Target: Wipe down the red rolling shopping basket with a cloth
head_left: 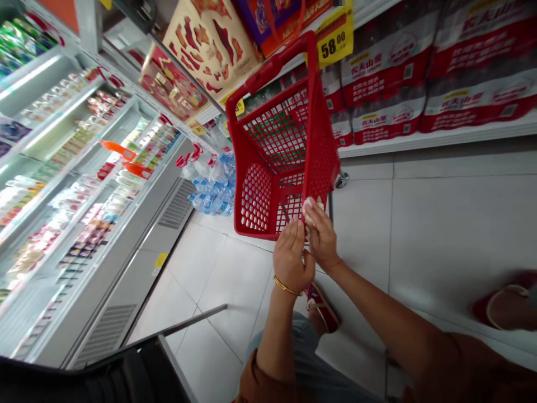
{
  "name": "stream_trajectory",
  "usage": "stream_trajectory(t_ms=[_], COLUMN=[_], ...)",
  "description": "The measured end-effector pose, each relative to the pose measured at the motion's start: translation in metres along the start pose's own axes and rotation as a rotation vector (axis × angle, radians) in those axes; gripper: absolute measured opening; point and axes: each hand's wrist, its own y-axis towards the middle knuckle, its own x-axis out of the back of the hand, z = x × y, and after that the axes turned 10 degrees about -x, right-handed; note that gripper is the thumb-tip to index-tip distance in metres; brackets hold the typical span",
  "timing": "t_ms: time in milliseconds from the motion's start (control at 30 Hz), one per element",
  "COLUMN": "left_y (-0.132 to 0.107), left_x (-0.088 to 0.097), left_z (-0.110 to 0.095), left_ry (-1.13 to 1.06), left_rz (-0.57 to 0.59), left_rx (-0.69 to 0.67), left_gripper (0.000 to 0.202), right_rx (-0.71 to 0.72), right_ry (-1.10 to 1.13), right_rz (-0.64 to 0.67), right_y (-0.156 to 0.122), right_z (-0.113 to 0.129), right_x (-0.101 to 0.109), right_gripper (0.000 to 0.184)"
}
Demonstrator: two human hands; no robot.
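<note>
A red plastic shopping basket cart (312, 112) stands tilted across the middle of the view, its lattice walls showing. My left hand (291, 257), with a gold bracelet at the wrist, is closed over its near rim, fingers pressed together and thumb to the side. Just to the right, my right hand (322, 235) pinches a crumpled whitish tissue or cloth (310, 215) against the near right corner of the cart. The two hands almost touch. Part of the tissue is hidden by the fingers.
Shrink-wrapped red bottle packs (381, 117) fill the low shelf on the right, near a yellow price tag (335, 42). Gift boxes (213, 45) stand above. Blue-wrapped water bottles (213, 190) sit on the floor left of the cart. A refrigerated display (84, 224) lines the left; another person's shoe (499, 305) is at right.
</note>
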Motion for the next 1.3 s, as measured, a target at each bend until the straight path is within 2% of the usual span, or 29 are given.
stream_trajectory(t_ms=[233,533,633,733,833,967,1133,1300], left_y=[0.002,0.003,0.003,0.002,0.002,0.003,0.002,0.001], left_x=[-0.006,-0.010,-0.014,-0.017,-0.018,-0.017,-0.014,-0.010], left_z=[-0.003,-0.004,-0.005,-0.007,-0.008,-0.009,-0.009,-0.005], left_ry=[0.046,0.092,0.115,0.132,0.159,0.155,0.127,0.079], left_rz=[-0.028,-0.080,-0.084,-0.075,-0.064,-0.076,-0.052,0.000], left_rx=[0.009,0.042,0.069,0.085,0.093,0.077,0.077,0.076], left_gripper=[0.075,0.072,0.074,0.074,0.071,0.066,0.072,0.079], right_rx=[-0.056,-0.129,-0.164,-0.169,-0.076,0.172,0.324,0.376], right_ry=[0.001,0.034,0.036,0.056,0.095,0.148,0.181,0.159], right_rz=[0.012,0.117,0.109,0.043,0.029,0.138,0.209,0.284], right_y=[-0.010,-0.025,-0.025,-0.020,-0.008,0.011,0.030,0.043], right_z=[-0.013,-0.039,-0.039,-0.028,-0.012,-0.001,-0.009,-0.017], right_x=[0.003,0.009,0.012,0.015,0.017,0.013,0.013,0.016], right_gripper=[0.042,0.043,0.041,0.039,0.037,0.036,0.029,0.025])
